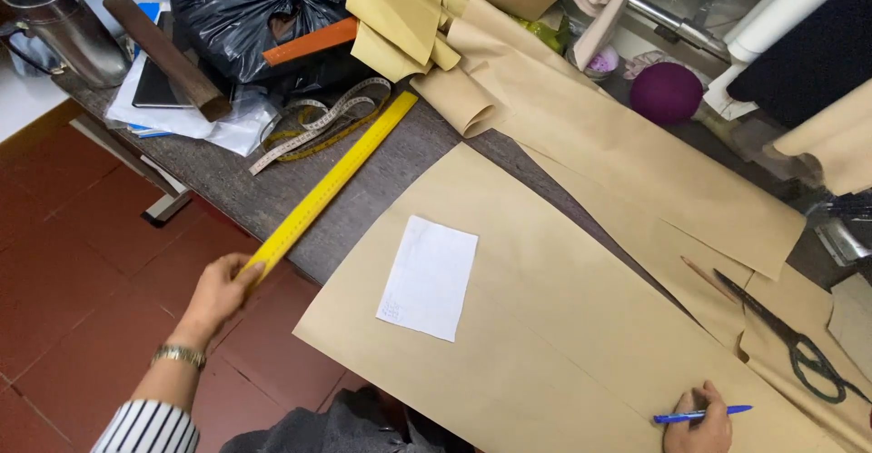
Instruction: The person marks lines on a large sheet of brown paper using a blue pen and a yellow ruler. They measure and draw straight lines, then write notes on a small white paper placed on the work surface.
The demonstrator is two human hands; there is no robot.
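Yellow ruler (329,185) gripped by left hand (218,291); right hand (701,426) grips blue pen (701,413) over brown paper (545,326).

One camera, worn on the person's head

It looks down, close, at the table (381,172); red floor (73,262) fills the lower left of the frame.

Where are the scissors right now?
In the head view the scissors lie at the far right on the brown paper, beside a pencil, just up from the right hand holding a blue pen.
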